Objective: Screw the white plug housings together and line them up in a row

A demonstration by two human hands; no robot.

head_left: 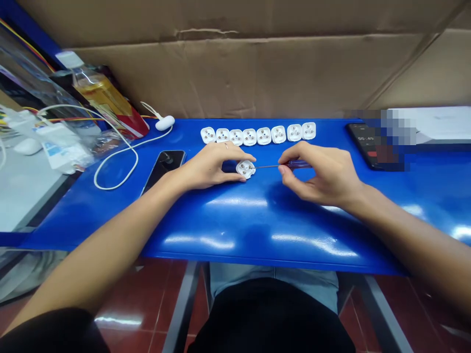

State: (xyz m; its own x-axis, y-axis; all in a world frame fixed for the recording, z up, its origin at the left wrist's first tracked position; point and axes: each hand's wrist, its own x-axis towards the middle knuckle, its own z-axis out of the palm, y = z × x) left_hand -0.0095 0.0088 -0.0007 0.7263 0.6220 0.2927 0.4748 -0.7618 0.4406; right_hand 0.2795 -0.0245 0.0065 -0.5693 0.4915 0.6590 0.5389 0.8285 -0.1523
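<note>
My left hand [209, 166] pinches a small white plug body [246, 169] at its edge, holding it flat on the blue table [239, 220]. My right hand [316, 174] grips a thin screwdriver with a dark blue and red handle [298, 164] between thumb and fingers. Its slim metal shaft reaches left, and the tip meets the metal screws on the plug body's face. Just beyond my hands, several matching white plug bodies [257, 135] stand in a tight row along the table's far side.
A black smartphone [164, 168] and a looped white cable [121, 157] lie left of my left hand. A plastic bottle [105, 98] and wires sit at back left. Another phone showing a timer [362, 142] lies back right. Cardboard [235, 68] rises behind the table.
</note>
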